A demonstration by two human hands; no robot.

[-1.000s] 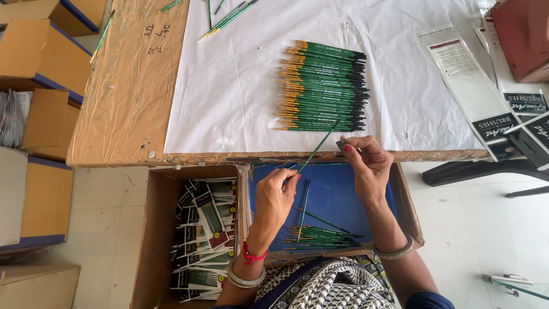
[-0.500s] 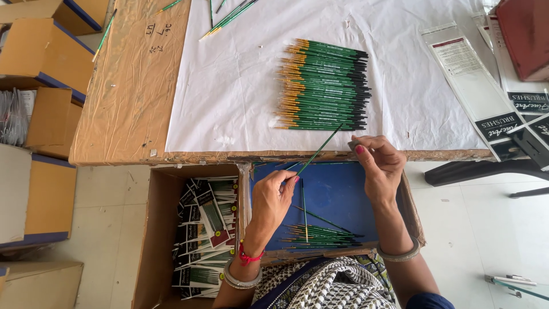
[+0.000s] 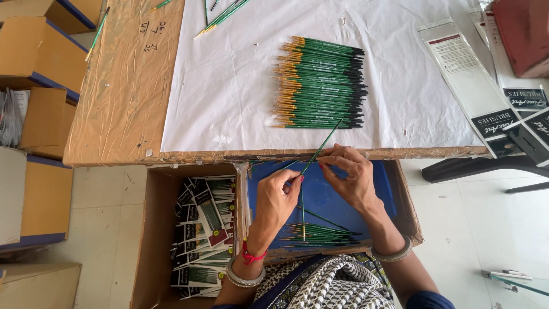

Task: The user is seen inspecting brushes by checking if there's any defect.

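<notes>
Both hands (image 3: 317,186) lower, brush (image 3: 322,146) still pinched

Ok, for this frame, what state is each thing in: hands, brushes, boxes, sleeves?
left hand: pinching a green brush near its lower end
right hand: fingers on the same brush, higher up
brush stack: laid in a neat pile on the white sheet
blue tray: open, loose brushes at its near end
cardboard box: open, full of packed brush sets
clear sleeves: flat, empty
</notes>
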